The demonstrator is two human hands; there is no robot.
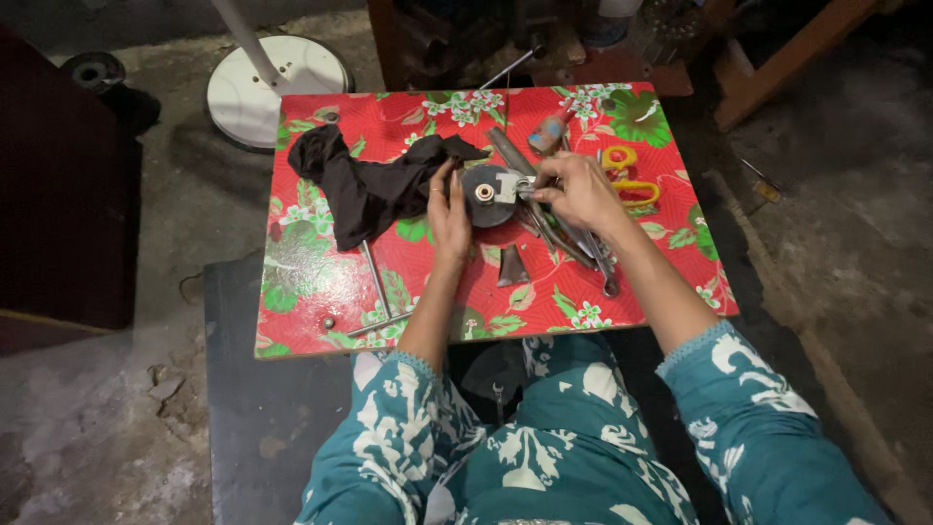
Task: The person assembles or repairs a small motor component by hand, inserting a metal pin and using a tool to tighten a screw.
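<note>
Dark metal disc point(483, 194) with a pale hub lies flat on the red flowered table point(311, 282), pinned under the fingertips of the left hand point(449, 209), which rests open along its left edge. Just right of it, the right hand point(580, 190) pinches a small silvery fitting point(509, 186) against the disc's rim. That pinch looks slight, so I judge the fitting could slip and drop among the metal tools point(569, 248) below the right wrist. The black cloth point(364, 185) touching the left hand could also snag under the disc and tilt it.
</note>
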